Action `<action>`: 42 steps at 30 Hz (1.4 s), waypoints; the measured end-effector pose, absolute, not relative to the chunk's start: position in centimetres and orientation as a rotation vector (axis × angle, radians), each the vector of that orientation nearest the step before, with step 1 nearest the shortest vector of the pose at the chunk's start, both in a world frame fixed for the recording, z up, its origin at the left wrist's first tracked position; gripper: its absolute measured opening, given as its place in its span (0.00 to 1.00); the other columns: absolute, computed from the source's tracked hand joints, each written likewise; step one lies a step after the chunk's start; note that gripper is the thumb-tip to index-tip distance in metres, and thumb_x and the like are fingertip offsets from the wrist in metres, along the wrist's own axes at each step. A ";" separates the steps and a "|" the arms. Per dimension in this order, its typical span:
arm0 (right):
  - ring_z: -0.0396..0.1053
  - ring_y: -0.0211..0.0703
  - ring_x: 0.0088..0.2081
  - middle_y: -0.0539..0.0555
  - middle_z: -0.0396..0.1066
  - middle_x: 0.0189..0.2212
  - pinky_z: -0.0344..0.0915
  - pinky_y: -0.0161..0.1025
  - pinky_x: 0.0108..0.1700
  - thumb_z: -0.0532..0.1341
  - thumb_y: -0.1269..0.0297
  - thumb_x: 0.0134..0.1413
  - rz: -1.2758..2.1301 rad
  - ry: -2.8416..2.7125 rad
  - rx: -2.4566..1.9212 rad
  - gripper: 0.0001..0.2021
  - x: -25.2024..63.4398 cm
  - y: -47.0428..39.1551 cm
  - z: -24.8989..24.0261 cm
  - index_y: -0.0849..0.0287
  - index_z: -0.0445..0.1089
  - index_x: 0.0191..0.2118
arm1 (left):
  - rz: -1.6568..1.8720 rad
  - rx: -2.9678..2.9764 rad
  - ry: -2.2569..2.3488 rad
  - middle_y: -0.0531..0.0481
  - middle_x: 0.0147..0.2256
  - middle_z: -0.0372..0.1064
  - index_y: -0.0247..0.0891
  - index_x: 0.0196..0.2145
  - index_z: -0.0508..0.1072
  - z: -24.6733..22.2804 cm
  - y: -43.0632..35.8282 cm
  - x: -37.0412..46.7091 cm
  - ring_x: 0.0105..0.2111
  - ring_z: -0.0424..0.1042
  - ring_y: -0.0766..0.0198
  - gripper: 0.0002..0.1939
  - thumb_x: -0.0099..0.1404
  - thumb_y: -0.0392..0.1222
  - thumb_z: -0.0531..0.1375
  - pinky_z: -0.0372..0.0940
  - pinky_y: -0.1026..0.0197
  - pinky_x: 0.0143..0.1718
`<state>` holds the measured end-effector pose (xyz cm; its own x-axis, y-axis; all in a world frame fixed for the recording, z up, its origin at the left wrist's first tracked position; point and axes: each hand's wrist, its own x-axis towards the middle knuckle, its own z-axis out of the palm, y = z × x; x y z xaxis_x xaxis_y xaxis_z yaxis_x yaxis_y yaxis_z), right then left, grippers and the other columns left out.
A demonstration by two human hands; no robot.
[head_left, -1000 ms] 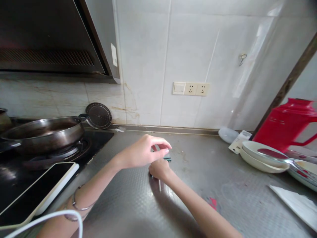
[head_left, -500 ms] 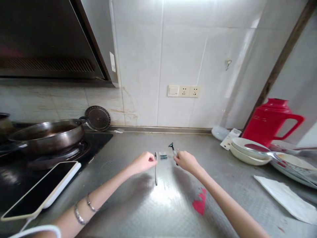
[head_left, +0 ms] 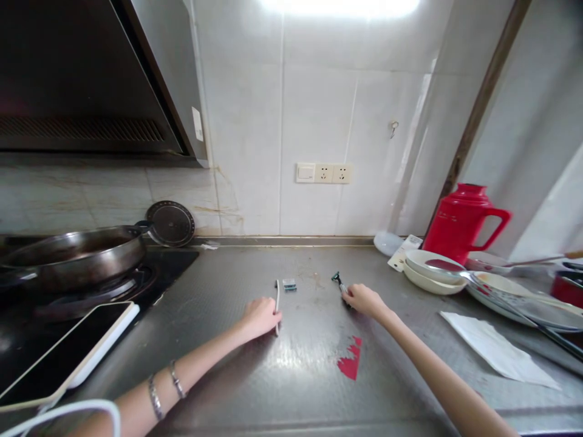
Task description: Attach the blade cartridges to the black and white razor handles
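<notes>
My left hand (head_left: 263, 317) is closed, its fingertips pinching a thin pale stick (head_left: 277, 294) that is dark at its far end. The stick points away from me at the counter, and its kind is too small to make out. My right hand (head_left: 364, 300) is wrapped around the handle of a razor (head_left: 337, 280), whose dark head points up and to the left. Part of the handle is hidden by the fingers. Between the hands, nearer the left one, lies a small clear pack of razor blades (head_left: 289, 284) with dark strips.
On the left are a pan (head_left: 77, 261) on the stove and a phone (head_left: 68, 352). To the right stand a red thermos jug (head_left: 460, 221), stacked bowls (head_left: 432, 285) and a white napkin (head_left: 496, 349). A torn red sticker (head_left: 350, 361) marks the metal counter (head_left: 291, 388).
My left hand has come down the stick toward me and now pinches it lower. The right hand has moved the razor rightward, away from the blade pack. The view has shifted slightly to the right.
</notes>
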<state>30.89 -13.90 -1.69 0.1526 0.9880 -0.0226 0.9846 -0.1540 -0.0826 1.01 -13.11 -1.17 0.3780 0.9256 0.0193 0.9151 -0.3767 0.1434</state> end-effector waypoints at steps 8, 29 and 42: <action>0.71 0.52 0.37 0.64 0.73 0.34 0.60 0.37 0.32 0.48 0.54 0.55 0.062 -1.973 -2.369 0.21 31.1 -13.8 -0.6 0.61 0.73 0.30 | 0.151 2.500 1.717 0.42 0.32 0.74 0.37 0.27 0.74 -1.2 -13.5 1.2 0.35 0.73 0.56 0.14 0.57 0.43 0.50 0.62 0.60 0.33; 0.69 0.38 0.25 0.55 0.71 0.18 0.57 0.30 0.28 0.53 0.58 0.51 0.299 -1.891 -1.916 0.17 21.5 -12.2 1.6 0.63 0.72 0.22 | 0.382 2.600 1.604 0.41 0.33 0.73 0.35 0.33 0.73 0.6 -14.5 7.9 0.36 0.72 0.54 0.17 0.62 0.44 0.47 0.62 0.58 0.35; 0.68 0.36 0.23 0.58 0.73 0.22 0.57 0.28 0.25 0.49 0.63 0.52 0.262 -1.759 -2.111 0.17 29.1 -11.6 2.7 0.65 0.71 0.24 | 0.734 2.667 1.319 0.45 0.36 0.70 0.38 0.39 0.66 -0.1 -11.3 7.9 0.38 0.69 0.58 0.17 0.63 0.53 0.48 0.60 0.59 0.38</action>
<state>29.10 -11.59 2.70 0.1997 0.9750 0.0976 0.9044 -0.1451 -0.4014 7.94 -11.25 -0.06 0.5154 0.7663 0.3835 0.7297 -0.6271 0.2724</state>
